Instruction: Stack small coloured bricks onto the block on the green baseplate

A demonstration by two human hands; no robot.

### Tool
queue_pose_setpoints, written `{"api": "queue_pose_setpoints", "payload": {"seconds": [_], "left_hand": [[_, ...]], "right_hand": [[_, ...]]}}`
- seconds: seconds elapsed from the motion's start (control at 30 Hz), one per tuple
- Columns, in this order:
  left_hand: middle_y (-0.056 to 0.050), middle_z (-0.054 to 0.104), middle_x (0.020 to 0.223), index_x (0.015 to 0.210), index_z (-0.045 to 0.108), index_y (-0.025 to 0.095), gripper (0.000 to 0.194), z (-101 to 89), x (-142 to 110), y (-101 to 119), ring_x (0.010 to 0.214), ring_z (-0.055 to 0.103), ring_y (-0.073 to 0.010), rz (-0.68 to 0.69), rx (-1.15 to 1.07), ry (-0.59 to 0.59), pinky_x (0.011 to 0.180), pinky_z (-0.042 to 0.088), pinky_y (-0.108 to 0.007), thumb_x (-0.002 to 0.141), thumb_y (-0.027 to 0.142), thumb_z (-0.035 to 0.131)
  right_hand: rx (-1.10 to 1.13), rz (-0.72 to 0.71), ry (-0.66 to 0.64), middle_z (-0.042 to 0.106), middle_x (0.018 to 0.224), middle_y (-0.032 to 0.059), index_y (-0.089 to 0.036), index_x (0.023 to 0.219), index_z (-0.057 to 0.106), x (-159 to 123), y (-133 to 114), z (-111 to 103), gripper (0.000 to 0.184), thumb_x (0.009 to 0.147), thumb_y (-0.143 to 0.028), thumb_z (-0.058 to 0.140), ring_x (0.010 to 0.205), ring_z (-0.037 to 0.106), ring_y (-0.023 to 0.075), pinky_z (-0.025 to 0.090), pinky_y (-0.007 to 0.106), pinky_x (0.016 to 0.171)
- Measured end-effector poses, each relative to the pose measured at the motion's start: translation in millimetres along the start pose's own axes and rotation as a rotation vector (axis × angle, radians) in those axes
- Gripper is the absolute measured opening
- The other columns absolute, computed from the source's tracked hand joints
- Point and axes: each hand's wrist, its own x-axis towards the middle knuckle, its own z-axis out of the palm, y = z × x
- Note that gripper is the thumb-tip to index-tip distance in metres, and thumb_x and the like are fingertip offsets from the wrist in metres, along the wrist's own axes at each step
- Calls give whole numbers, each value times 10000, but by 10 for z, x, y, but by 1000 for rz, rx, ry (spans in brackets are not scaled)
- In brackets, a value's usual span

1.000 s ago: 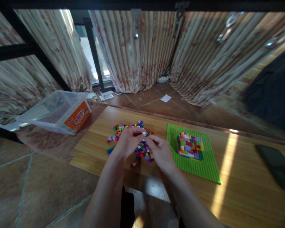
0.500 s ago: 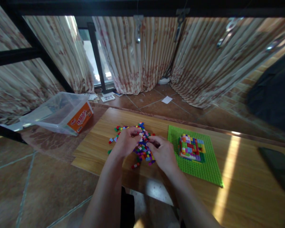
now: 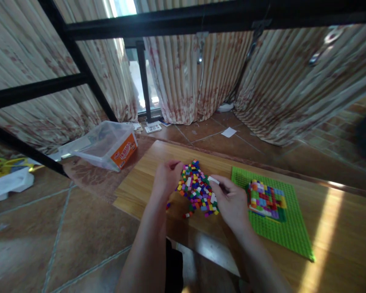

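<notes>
A heap of small coloured toy bricks [image 3: 198,189] lies spread on the wooden table. My right hand [image 3: 232,201] is at the heap's right side, thumb and fingers closed on a white brick [image 3: 213,180]. My left hand [image 3: 167,179] is over the heap's left edge with its fingers curled together; whatever they hold, if anything, is hidden. To the right of my right hand lies a green baseplate [image 3: 295,228]. A block built from many coloured bricks [image 3: 265,199] stands on that baseplate.
The table [image 3: 152,162] stands on a tiled floor. On the floor at left is a clear plastic bin [image 3: 100,142] with an orange label. Striped curtains [image 3: 183,77] and black metal bars [image 3: 177,22] are behind. White paper [image 3: 228,132] lies on the floor beyond the table.
The camera has turned left, so the scene sits further right. My hands have moved apart, uncovering more of the heap. A white brick now shows in my right fingers.
</notes>
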Motion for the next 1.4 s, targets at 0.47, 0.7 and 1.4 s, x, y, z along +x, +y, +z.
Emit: {"api": "queue_pose_setpoints", "payload": {"seconds": [0.47, 0.7, 1.4], "left_hand": [[-142, 591, 1347, 1321, 552, 103, 541, -245, 163, -576, 1281, 515, -227, 192, 240, -47, 1110, 361, -385, 975, 427, 292], [-148, 658, 1234, 1264, 596, 114, 533, 128, 71, -361, 1203, 572, -244, 177, 73, -26, 1071, 401, -393, 973, 448, 300], [-61, 741, 847, 852, 737, 189, 151, -230, -158, -160, 787, 654, -194, 15, 586, -205, 705, 460, -285, 739, 241, 650]], "right_hand": [[-16, -47, 33, 768, 917, 80, -170, 958, 744, -20, -34, -178, 295, 833, -406, 617, 812, 697, 228, 534, 344, 733], [-16, -44, 73, 764, 932, 90, -163, 949, 738, -3, 7, -284, 286, 825, -396, 627, 832, 698, 232, 539, 360, 760], [-190, -65, -123, 755, 968, 75, -193, 1008, 724, -88, 35, -241, 275, 875, -346, 539, 818, 695, 217, 520, 320, 712]]}}
